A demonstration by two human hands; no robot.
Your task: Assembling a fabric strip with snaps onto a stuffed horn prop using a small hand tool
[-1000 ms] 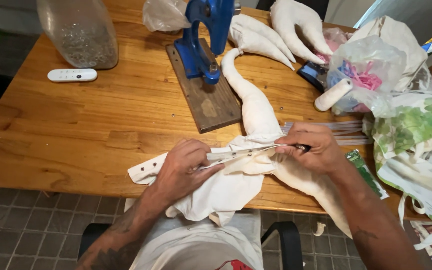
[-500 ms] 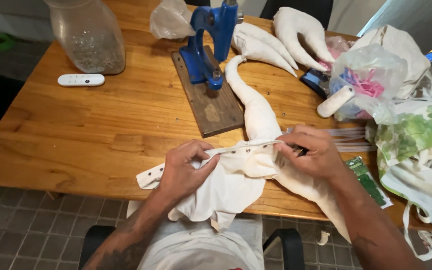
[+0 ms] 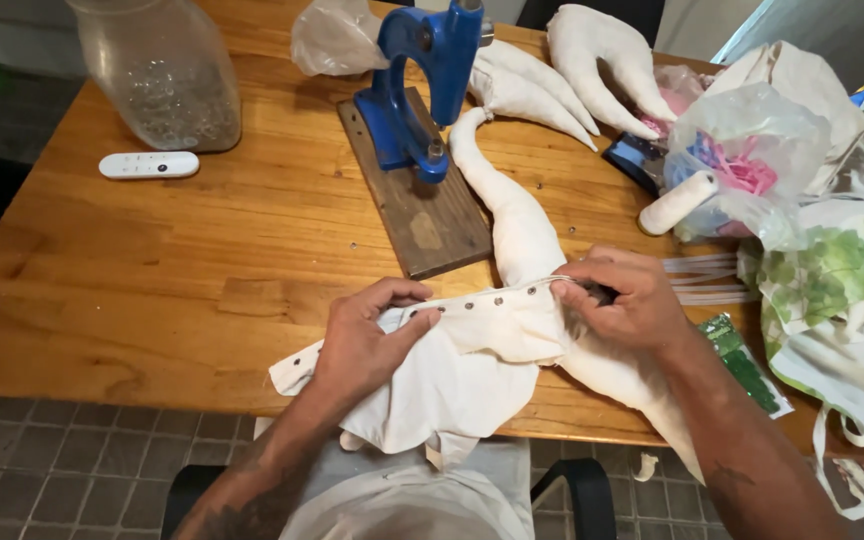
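Observation:
A cream fabric piece [image 3: 472, 370] with a row of small metal snaps along its upper edge lies at the near edge of the wooden table [image 3: 152, 290]. My left hand [image 3: 362, 335] presses down on the left part of that strip, fingers curled over the edge. My right hand [image 3: 627, 295] pinches the strip's right end, stretching it taut, and seems to hold a dark tool that is mostly hidden. A long stuffed cream shape [image 3: 512, 215] runs from under my right hand up toward a blue snap press [image 3: 422, 85].
The press stands on a dark wooden board [image 3: 422, 215]. A large clear jar [image 3: 157, 75] and a white remote [image 3: 149, 164] are at the far left. More stuffed cream shapes [image 3: 592, 60], plastic bags [image 3: 752, 150], a white roll [image 3: 677, 203] and green leaf-print fabric [image 3: 832, 270] crowd the right.
My hands have stayed on the snap strip, shifting only slightly. My right hand has closed over the strip's right end, hiding the dark tool more.

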